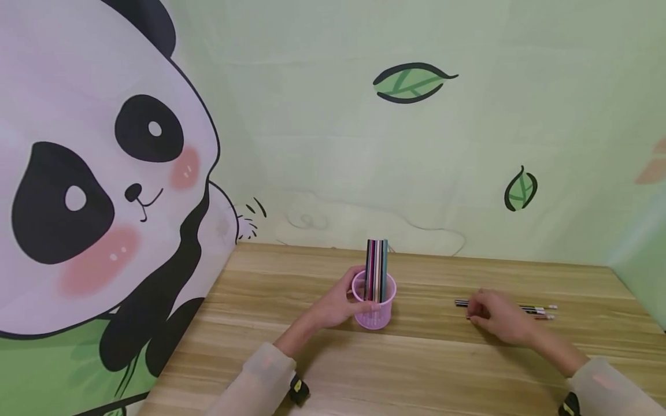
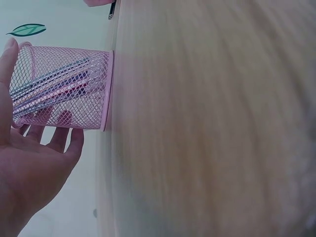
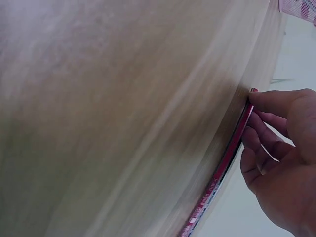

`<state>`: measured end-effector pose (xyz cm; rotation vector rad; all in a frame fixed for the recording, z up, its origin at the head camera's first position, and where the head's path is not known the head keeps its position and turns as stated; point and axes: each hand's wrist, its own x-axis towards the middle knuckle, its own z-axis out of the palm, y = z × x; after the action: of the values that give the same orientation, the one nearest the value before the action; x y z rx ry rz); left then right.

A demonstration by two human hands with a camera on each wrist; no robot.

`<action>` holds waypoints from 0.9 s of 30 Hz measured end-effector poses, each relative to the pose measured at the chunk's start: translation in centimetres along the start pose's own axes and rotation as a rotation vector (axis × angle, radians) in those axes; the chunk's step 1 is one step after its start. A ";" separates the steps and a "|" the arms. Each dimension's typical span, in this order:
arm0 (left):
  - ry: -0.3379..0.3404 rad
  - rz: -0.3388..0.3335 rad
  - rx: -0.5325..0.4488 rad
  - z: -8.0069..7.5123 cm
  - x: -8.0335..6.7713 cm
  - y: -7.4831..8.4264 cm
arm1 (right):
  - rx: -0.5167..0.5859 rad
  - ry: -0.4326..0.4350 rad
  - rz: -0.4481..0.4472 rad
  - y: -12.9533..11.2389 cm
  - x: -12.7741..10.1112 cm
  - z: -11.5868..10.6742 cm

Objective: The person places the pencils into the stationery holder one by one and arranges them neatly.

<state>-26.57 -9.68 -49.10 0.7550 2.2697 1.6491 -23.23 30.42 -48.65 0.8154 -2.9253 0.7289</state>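
Your left grip (image 1: 333, 307) holds the pink mesh cup (image 1: 376, 320) upright on the surface (image 1: 416, 370), the upright pencils (image 1: 376, 268) inside rising well above its rim — a knock there could tip it. Your right grip (image 1: 500, 318) is narrow, pinching one end of the red pencil (image 3: 228, 155) low against the surface — so far off-centre, it may swing, slip or scatter the loose pencils (image 1: 535, 311) beside it.

Passage between pink cup (image 1: 373, 319) and pencils (image 1: 535, 311); wall (image 1: 312, 173) (leaf-printed) blocks rear.
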 end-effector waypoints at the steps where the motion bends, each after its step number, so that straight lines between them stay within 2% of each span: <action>1: -0.001 -0.001 0.002 0.0 0.0 0.0 | 0.001 -0.011 -0.004 0.0 0.0 0.1; 8: -0.001 0.004 0.005 0.0 -0.1 -0.1 | 0.018 -0.057 0.007 -0.2 0.2 0.3; 12: 0.001 -0.005 0.003 0.0 0.0 -0.1 | 0.039 -0.067 0.023 0.1 0.2 0.4; 18: 0.004 0.011 0.004 0.0 -0.1 0.0 | 0.030 -0.061 0.001 0.0 0.1 0.3; 23: 0.003 0.014 -0.008 0.0 -0.1 -0.1 | 0.054 -0.060 0.007 -1.3 0.4 -0.9; 27: 0.001 0.012 -0.001 0.0 -0.1 -0.1 | 0.093 -0.003 -0.023 -2.7 1.1 -2.4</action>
<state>-26.53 -9.80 -49.23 0.7689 2.2691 1.6563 -23.10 28.96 -45.21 0.8557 -2.8984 0.8684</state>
